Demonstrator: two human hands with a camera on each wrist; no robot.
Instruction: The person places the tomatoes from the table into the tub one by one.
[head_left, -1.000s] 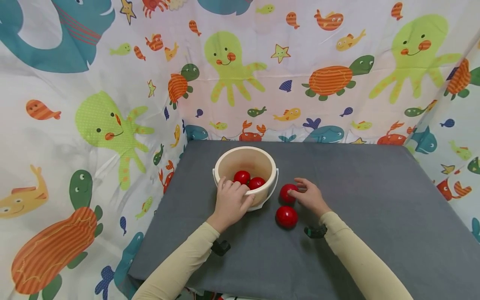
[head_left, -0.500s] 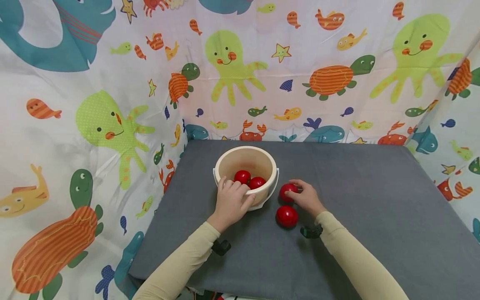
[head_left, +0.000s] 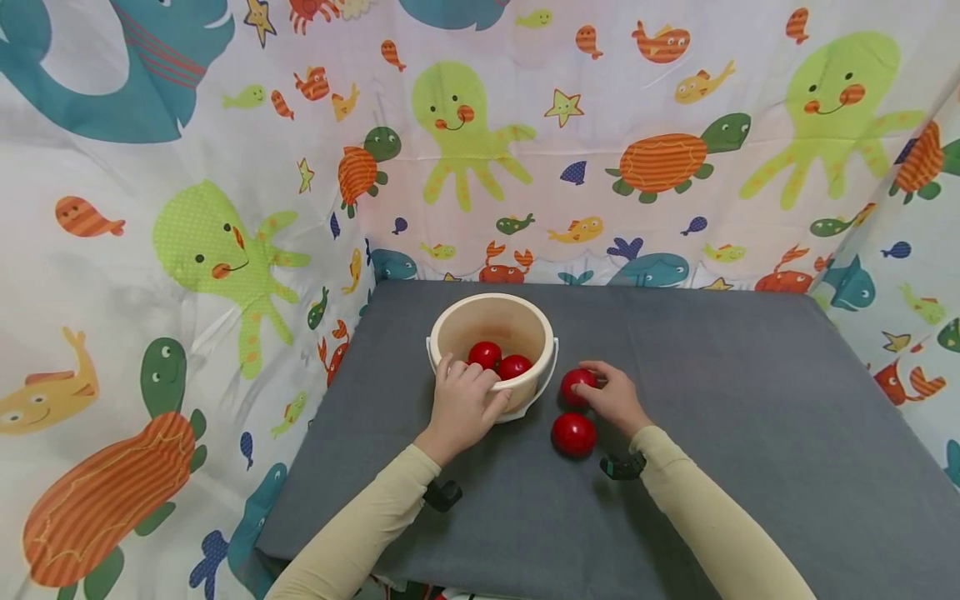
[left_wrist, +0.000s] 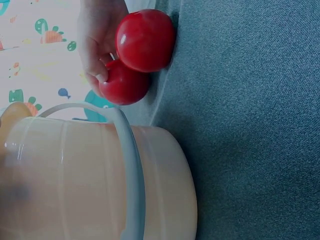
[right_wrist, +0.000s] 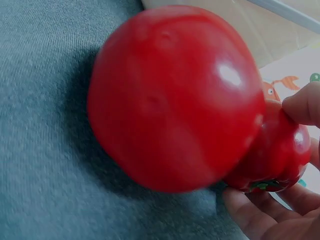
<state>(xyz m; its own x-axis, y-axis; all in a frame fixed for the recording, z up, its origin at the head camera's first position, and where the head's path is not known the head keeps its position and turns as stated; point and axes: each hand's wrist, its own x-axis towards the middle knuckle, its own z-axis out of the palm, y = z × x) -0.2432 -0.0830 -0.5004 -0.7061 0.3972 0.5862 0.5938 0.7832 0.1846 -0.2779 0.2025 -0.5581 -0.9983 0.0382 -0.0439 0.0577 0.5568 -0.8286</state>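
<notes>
My left hand [head_left: 461, 408] grips the near rim of a cream bucket [head_left: 525, 321], fingers over the edge and thumb along the outside. Inside the bucket lie red tomatoes, one [head_left: 484, 354] beside another [head_left: 513, 367]. To the bucket's right, my right hand [head_left: 617, 400] holds a shiny red tomato [head_left: 576, 387] between thumb and fingers; its green stem end [right_wrist: 262, 186] faces the fingers in the right wrist view. A second loose tomato [head_left: 573, 434] sits on the cloth just nearer to me, overlapping the held one in both wrist views.
A dark grey cloth [head_left: 735, 417] covers the table. The bucket's white handle [head_left: 546, 375] hangs down on its right side. Behind and to the left hangs a curtain [head_left: 570, 67] printed with sea animals. Black straps with camera mounts [head_left: 442, 496] are on both wrists.
My right hand has moved slightly left and its fingers have closed around the farther loose tomato. The left hand and the bucket have stayed in place.
</notes>
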